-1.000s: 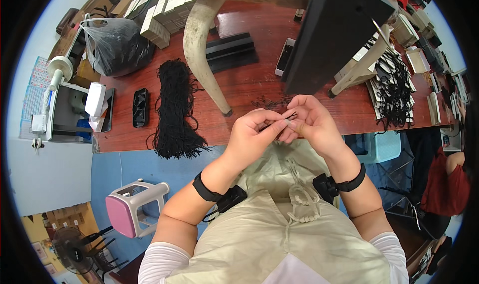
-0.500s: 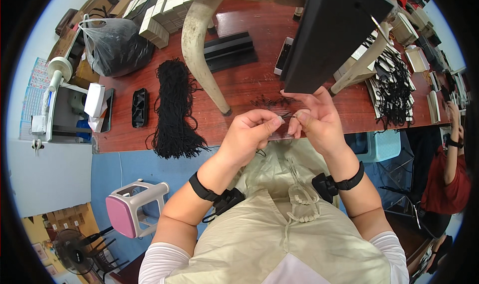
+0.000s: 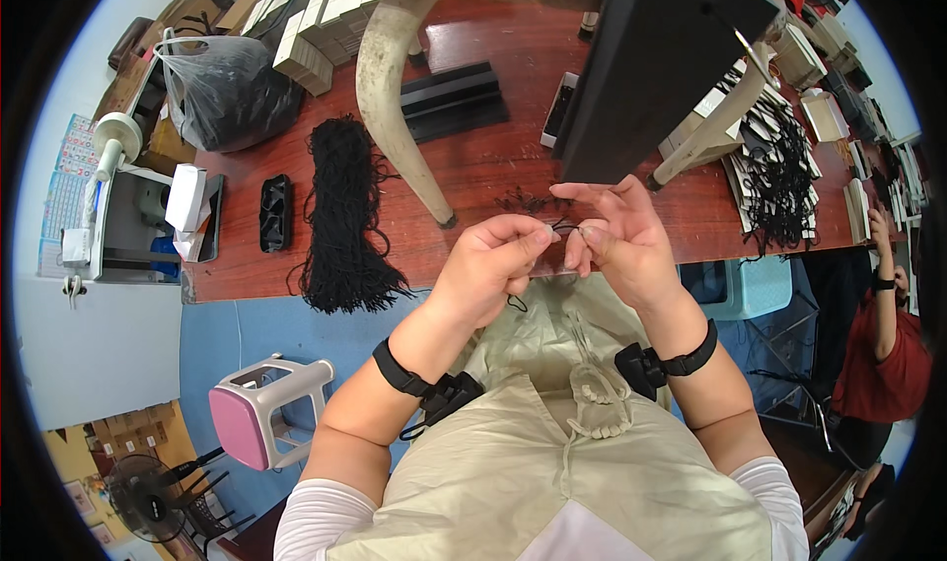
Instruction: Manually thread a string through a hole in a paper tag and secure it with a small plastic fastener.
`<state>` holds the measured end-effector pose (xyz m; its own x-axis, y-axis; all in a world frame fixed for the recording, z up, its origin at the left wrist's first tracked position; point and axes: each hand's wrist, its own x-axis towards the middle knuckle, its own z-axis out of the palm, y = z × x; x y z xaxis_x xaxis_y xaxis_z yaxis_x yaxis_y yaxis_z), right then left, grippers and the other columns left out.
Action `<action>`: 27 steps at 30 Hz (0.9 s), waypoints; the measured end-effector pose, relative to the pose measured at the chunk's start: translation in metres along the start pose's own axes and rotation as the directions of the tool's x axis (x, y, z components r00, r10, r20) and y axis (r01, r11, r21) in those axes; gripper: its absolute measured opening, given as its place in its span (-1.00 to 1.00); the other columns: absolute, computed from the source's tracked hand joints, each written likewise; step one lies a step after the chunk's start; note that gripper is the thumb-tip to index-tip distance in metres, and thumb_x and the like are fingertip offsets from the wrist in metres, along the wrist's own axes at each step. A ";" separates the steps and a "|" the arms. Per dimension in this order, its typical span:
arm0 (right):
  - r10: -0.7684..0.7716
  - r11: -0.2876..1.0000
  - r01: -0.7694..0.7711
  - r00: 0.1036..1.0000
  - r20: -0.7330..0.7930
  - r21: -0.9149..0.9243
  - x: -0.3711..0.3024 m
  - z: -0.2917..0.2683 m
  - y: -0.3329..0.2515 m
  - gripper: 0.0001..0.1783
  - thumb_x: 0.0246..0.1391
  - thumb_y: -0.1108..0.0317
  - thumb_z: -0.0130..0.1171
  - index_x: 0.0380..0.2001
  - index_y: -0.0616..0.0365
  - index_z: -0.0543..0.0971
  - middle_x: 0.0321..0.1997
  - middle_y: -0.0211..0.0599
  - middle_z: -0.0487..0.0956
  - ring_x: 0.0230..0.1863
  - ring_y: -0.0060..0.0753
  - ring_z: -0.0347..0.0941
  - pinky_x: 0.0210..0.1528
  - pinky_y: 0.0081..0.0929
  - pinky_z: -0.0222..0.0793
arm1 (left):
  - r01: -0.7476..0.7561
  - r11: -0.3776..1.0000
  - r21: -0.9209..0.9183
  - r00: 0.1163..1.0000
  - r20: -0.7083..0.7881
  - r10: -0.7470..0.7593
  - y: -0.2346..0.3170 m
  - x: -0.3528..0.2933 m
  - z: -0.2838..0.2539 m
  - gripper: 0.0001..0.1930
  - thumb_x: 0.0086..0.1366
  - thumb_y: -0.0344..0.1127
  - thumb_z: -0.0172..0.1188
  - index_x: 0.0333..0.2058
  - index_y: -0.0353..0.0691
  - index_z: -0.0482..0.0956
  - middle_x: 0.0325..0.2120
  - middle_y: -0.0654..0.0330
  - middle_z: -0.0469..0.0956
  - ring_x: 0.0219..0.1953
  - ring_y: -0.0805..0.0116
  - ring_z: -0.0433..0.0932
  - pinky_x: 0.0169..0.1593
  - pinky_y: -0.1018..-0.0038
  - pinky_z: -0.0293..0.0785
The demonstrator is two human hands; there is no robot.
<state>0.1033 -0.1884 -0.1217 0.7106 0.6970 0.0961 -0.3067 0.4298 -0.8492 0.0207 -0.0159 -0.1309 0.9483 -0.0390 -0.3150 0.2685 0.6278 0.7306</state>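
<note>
At the table's near edge, my left hand (image 3: pixel 490 263) pinches a thin black cord (image 3: pixel 564 228) between thumb and forefinger. Opposite it, my right hand (image 3: pixel 631 244) has thumb and forefinger closed on the same cord, with some of its other fingers raised. A small black loop hangs below my left hand. Just beyond the fingertips lies a scatter of short black cord bits (image 3: pixel 528 201). To the left, a thick bundle of black cords (image 3: pixel 345 211) spills over the table edge. Fingers partly hide the cord's ends.
A stand with pale curved legs (image 3: pixel 390 107) and a tall black panel (image 3: pixel 661 78) rises from the red table (image 3: pixel 464 181). Left are a black tray (image 3: pixel 276 213) and a plastic bag (image 3: pixel 227 88). More corded cards (image 3: pixel 779 167) lie right. Below are stools (image 3: pixel 242 428); a co-worker sits far right.
My hands stay nearly in place; the fingers of my right hand shift slightly and the loop under my left hand shows more. At far right, the co-worker's arm has moved.
</note>
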 end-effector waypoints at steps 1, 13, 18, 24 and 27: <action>0.011 1.000 -0.011 1.000 -0.003 0.003 0.000 0.001 0.000 -0.57 0.10 0.61 -0.05 0.04 0.09 0.21 0.14 0.03 0.31 -0.38 -0.39 0.50 -0.41 -0.59 0.44 | 0.002 1.000 0.002 1.000 -0.003 -0.002 0.001 0.000 0.001 -0.90 0.25 -0.34 0.18 -0.33 -0.23 0.58 -0.65 0.44 0.38 -0.72 0.72 0.08 -0.65 0.68 -0.10; 0.036 0.995 -0.036 0.999 0.006 -0.090 0.004 0.006 -0.001 -0.56 0.07 0.66 -0.08 0.03 0.11 0.20 0.10 -0.01 0.36 -0.44 -0.45 0.49 -0.47 -0.64 0.39 | -0.051 0.988 0.148 0.999 -0.008 0.053 0.002 -0.002 0.006 -0.86 0.26 -0.34 0.16 -0.30 -0.28 0.57 -0.57 0.38 0.49 -0.69 0.74 0.12 -0.64 0.70 -0.04; 0.064 0.991 -0.065 0.998 -0.014 -0.115 0.001 0.005 -0.004 -0.56 0.05 0.64 -0.01 0.02 0.14 0.25 0.08 -0.06 0.38 -0.43 -0.53 0.47 -0.48 -0.68 0.35 | -0.140 0.968 0.209 0.990 0.010 0.141 0.003 -0.004 0.008 -0.85 0.25 -0.34 0.18 -0.29 -0.30 0.58 -0.59 0.39 0.46 -0.68 0.74 0.16 -0.62 0.71 0.01; 0.079 0.978 -0.074 0.997 0.016 -0.193 0.002 -0.011 0.008 -0.67 0.00 0.57 0.15 -0.09 0.23 0.52 0.01 -0.20 0.47 -0.16 -0.54 0.44 -0.21 -0.63 0.37 | -0.095 0.984 0.153 0.995 -0.013 0.098 0.003 -0.003 0.007 -0.87 0.21 -0.35 0.23 -0.31 -0.27 0.59 -0.66 0.46 0.37 -0.68 0.73 0.15 -0.62 0.71 0.00; 0.033 0.969 -0.027 0.999 0.021 -0.245 0.005 -0.004 0.004 -0.73 -0.01 0.55 0.17 -0.17 0.25 0.59 0.00 -0.25 0.50 -0.07 -0.50 0.40 -0.05 -0.56 0.33 | -0.112 0.978 0.177 0.994 0.003 0.113 0.003 -0.004 0.007 -0.87 0.20 -0.34 0.23 -0.32 -0.26 0.60 -0.65 0.46 0.38 -0.68 0.74 0.15 -0.63 0.71 -0.01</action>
<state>0.1078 -0.1857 -0.1262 0.6864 0.7229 0.0788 -0.1613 0.2570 -0.9529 0.0191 -0.0192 -0.1230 0.9730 0.0297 -0.2287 0.1867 0.4808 0.8567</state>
